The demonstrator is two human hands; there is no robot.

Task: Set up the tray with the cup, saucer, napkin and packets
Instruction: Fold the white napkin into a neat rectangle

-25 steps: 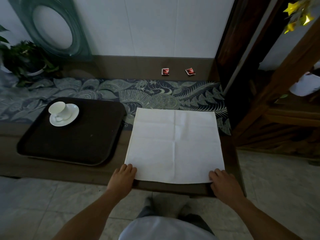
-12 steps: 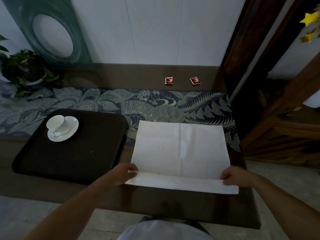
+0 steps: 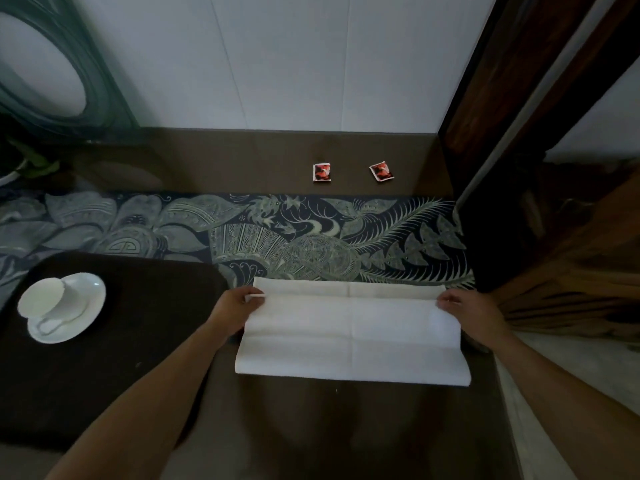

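A white napkin (image 3: 353, 337) lies on the brown table, its near half folded over towards the far edge. My left hand (image 3: 235, 306) pinches the folded layer's left corner and my right hand (image 3: 467, 310) pinches its right corner. To the left sits a dark brown tray (image 3: 145, 341). On it a white cup (image 3: 43, 296) lies tipped on a white saucer (image 3: 85, 306) at the tray's far left. Two small red packets, one (image 3: 322, 172) beside the other (image 3: 381, 171), lie on the table near the wall.
A patterned dark blue runner (image 3: 311, 233) crosses the table behind the napkin. A round green-framed mirror (image 3: 90, 77) leans on the wall at far left, with a plant (image 3: 27, 161) below it. Dark wooden furniture (image 3: 571, 258) stands close on the right.
Both hands lifted the napkin's near edge and carried it away from me, folding the napkin roughly in half. The camera has moved closer and lower over the table.
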